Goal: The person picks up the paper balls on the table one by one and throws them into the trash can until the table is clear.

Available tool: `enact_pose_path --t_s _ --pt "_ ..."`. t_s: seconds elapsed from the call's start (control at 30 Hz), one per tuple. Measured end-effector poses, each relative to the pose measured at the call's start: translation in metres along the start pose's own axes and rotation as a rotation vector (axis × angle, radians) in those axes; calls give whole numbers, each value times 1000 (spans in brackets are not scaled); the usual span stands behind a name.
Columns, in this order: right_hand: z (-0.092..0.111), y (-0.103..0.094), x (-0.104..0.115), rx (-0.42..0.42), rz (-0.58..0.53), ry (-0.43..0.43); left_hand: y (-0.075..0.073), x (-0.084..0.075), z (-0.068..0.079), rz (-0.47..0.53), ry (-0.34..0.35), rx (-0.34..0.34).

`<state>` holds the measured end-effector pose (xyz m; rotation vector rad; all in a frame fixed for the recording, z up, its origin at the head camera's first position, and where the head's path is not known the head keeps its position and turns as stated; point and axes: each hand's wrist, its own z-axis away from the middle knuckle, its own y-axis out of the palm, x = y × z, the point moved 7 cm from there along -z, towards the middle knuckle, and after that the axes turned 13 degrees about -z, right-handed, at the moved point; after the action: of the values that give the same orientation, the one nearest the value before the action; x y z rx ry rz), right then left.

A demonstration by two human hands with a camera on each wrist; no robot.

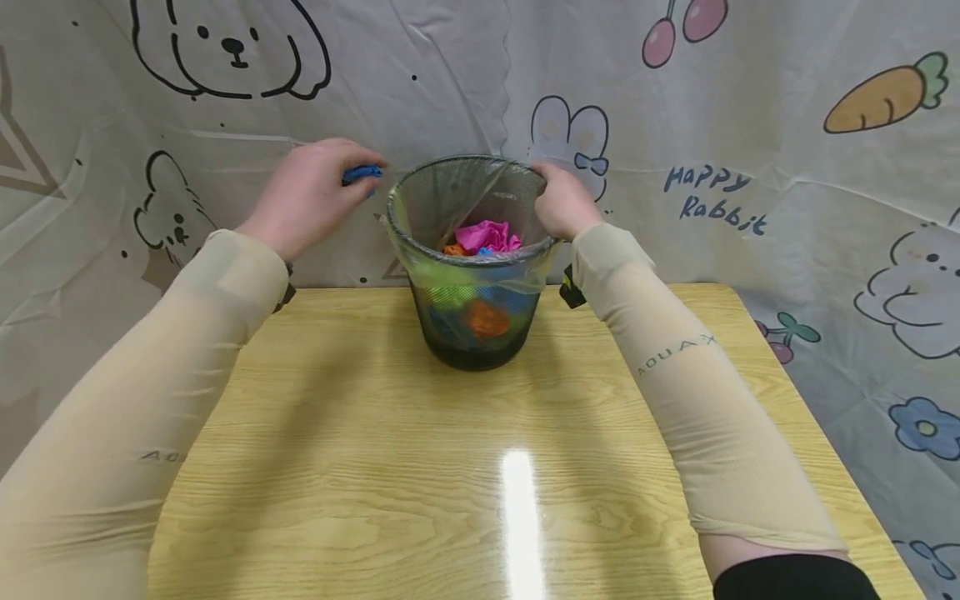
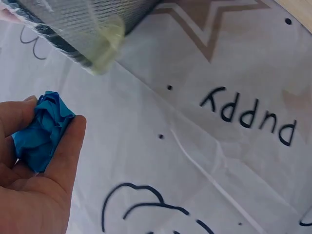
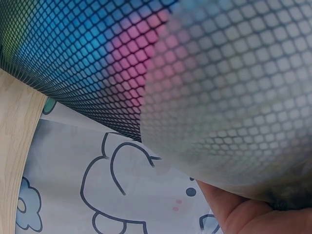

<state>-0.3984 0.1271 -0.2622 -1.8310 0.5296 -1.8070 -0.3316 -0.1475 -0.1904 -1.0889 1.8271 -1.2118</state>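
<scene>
A black mesh wastebasket (image 1: 480, 354) stands upright at the back of the table, lined with a clear plastic bag (image 1: 420, 258) folded over its rim. Crumpled paper balls in pink (image 1: 487, 237), orange, blue and green lie inside. My left hand (image 1: 315, 192) is in the air to the left of the basket, apart from its rim. Between thumb and fingers it pinches a crumpled blue paper ball (image 2: 45, 131). My right hand (image 1: 566, 200) grips the basket's right rim over the bag; some of its fingers are hidden. In the right wrist view, colored paper shows through the mesh.
The wooden table (image 1: 360, 483) extends toward me, with a bright light reflection at the front. A white curtain (image 1: 750, 150) printed with cartoon animals hangs close behind the basket and around the table's right edge.
</scene>
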Motion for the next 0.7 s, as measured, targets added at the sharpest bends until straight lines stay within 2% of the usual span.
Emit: enact_pose_path --t_s 0.17,0.4,0.57,0.7 --pt "0 0 0 1 6 0 9 -20 -9 35 20 34" --pt "-1 0 -1 -4 3 0 27 -50 -21 28 127 70" --pt "0 0 -1 -5 2 -3 39 -62 -25 6 159 125" --pt "0 0 -1 -5 0 1 46 -64 -24 -20 139 184"
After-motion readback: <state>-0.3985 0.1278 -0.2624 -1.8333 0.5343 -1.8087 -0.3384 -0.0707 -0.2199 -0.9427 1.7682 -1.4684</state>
